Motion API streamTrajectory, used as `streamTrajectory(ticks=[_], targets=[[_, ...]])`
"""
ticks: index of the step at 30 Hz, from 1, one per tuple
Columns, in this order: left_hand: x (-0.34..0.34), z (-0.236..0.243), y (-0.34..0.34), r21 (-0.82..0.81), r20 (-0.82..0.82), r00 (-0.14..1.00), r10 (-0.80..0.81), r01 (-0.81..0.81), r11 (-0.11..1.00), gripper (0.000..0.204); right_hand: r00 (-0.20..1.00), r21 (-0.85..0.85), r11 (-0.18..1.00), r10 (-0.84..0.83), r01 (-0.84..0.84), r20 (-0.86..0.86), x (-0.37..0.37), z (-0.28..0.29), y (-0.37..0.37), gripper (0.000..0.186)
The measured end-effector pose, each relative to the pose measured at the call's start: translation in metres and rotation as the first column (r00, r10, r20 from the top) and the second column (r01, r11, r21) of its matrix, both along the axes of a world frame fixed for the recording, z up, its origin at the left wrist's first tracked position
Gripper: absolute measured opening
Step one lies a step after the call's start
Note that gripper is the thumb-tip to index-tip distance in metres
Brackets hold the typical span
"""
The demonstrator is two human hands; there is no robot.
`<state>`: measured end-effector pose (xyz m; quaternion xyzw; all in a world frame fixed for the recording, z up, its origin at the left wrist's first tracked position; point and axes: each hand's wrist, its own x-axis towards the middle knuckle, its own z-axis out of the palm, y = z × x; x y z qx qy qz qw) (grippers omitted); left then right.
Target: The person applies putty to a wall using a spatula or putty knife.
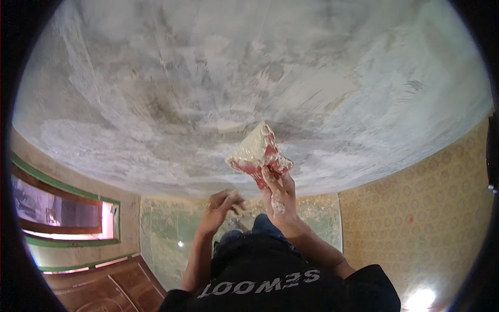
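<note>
My right hand [280,196] is closed around a red putty spreader [254,169]. A thick, wet mound of off-white putty [253,146] covers its upper face and clings to its edges. More putty is smeared on the right fingers and near the wrist. The spreader is in front of a large grey-white plastered surface [218,73]; whether it touches that surface I cannot tell. To the left of the spreader and apart from it, my left hand [222,207] is empty, its fingers loosely bent and spread, slightly blurred.
A window with a green and brown frame [57,229] is on the left, above a brown wooden door panel [112,283]. Yellow patterned covering [400,223] spans the right side. Behind my hands lies a stained green surface [163,223]. A bright light [420,299] glows at lower right.
</note>
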<state>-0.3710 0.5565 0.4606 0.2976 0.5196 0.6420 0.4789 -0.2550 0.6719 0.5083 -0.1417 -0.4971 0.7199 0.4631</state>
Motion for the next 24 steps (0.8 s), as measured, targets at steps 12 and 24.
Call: streamTrajectory(ticks=[12, 24], targets=[[0.029, 0.032, 0.028, 0.12, -0.316, 0.9, 0.301, -0.277, 0.953, 0.018, 0.974, -0.44, 0.87, 0.21, -0.223, -0.078, -0.008, 0.011, -0.013, 0.022], [-0.008, 0.045, 0.005, 0.059, 0.253, 0.955, 0.158, -0.178, 0.982, 0.024, 0.754, -0.239, 0.876, 0.483, -0.42, 0.445, 0.005, -0.001, 0.013, 0.039]])
